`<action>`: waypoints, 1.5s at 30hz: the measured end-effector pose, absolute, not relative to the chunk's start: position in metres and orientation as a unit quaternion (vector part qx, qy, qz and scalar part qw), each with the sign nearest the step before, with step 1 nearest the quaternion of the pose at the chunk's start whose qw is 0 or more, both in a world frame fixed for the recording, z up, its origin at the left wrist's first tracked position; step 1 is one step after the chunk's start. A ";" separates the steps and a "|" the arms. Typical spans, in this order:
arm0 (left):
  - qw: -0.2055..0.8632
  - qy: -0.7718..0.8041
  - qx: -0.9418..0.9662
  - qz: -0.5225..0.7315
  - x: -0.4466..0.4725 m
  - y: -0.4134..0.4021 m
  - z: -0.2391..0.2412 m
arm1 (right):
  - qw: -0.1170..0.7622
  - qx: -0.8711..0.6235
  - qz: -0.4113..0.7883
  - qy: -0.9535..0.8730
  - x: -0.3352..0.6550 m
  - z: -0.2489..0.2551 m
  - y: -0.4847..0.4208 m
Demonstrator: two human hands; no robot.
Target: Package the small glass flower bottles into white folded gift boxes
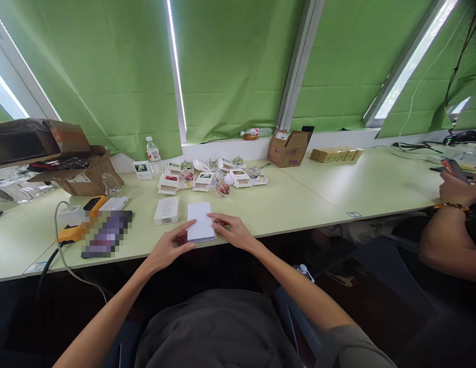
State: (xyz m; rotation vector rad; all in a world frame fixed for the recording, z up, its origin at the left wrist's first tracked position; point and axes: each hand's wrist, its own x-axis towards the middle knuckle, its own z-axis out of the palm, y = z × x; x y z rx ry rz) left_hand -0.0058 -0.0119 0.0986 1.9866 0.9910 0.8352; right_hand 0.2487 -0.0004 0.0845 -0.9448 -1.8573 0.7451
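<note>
A white folded sheet of paper (200,221) lies flat near the table's front edge, between my two hands. My left hand (174,242) is at its left side, the index fingertip touching the edge and the thumb spread away near the lower corner. At the right edge, my right hand (233,230) has its index finger on top and its thumb close by, pinching the sheet. A small white box (166,211) with printed text and a barcode stands to the left of the paper. Behind are opened white cartons (168,183) and clear glass ornaments (223,188), one with red contents.
A phone (107,234), a yellow-black power strip (71,233) and cables lie at left. A water bottle (153,155), cardboard box (289,148) and row of small boxes (336,155) stand at the back. Another person's hand (458,186) holds a phone at far right.
</note>
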 end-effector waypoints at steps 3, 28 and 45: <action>0.369 0.393 0.775 0.331 -0.004 -0.013 0.099 | 0.446 -0.382 0.302 -0.751 0.248 0.084 0.000; 0.376 0.389 0.768 0.343 -0.001 -0.015 0.100 | 0.446 -0.387 0.304 -0.748 0.248 0.086 -0.002; 0.412 0.385 0.752 0.341 -0.004 -0.015 0.098 | 0.458 -0.393 0.306 -0.736 0.249 0.082 0.000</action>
